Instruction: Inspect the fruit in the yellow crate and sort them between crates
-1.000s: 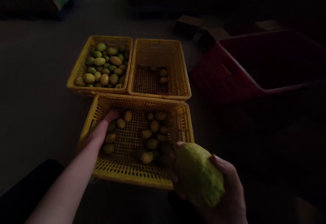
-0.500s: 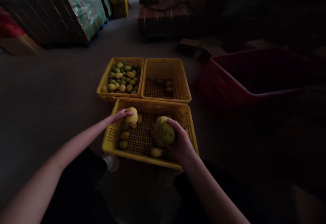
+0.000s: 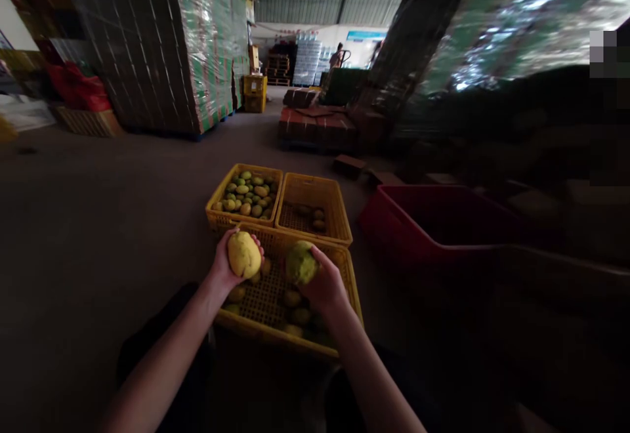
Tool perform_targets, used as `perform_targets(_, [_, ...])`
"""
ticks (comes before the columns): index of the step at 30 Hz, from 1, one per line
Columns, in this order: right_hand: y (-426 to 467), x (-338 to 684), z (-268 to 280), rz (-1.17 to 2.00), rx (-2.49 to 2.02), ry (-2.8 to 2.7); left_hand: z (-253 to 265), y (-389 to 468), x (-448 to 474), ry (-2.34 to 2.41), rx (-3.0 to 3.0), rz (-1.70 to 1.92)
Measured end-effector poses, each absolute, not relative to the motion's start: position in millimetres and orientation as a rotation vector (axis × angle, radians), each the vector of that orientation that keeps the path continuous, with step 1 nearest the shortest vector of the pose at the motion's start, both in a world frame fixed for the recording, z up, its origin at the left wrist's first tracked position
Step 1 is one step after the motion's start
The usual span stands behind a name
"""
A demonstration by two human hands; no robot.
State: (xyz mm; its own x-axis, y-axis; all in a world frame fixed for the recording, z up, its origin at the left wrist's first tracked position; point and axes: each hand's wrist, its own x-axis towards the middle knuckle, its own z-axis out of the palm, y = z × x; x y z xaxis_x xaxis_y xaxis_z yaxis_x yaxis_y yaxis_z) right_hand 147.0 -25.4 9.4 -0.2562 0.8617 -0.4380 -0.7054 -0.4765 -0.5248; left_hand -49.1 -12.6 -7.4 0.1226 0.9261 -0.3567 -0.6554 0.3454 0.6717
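My left hand (image 3: 224, 264) is closed round a yellow mango-like fruit (image 3: 245, 255), its smooth side turned up. In my right hand (image 3: 327, 279) is a green mango-like fruit (image 3: 301, 263) with a lumpy-looking skin, gripped from the right. Both hands are raised over the near yellow crate (image 3: 352, 288). Inside that crate lie several fruits (image 3: 300, 316), mostly along the left side and near the right front. Motion and dim light blur the details.
Beyond stand a yellow crate (image 3: 211, 205) full of green and yellow fruit and another yellow crate (image 3: 339, 205) with a few. A red bin (image 3: 403, 226) is at the right. Wrapped pallet stacks (image 3: 191, 46) rise behind. A person (image 3: 337, 57) is far off.
My view has tilted up, showing more of the hall. My left hand has turned and come nearer with the yellow fruit. My right hand still grips the green fruit.
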Motion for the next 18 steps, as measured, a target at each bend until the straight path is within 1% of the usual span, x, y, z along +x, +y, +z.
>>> perform_targets(5, [-23,139,4,1.848,-0.899,-0.187,2,-20,-24,0.820,0.256,1.215])
perform_targets(11, [-20,138,11,1.872,-0.720,-0.260,20,-26,-13,0.744,0.132,1.328])
perform_targets(18, [-18,133,1,1.606,-0.620,-0.458,23,-19,-16,0.734,-0.055,1.405])
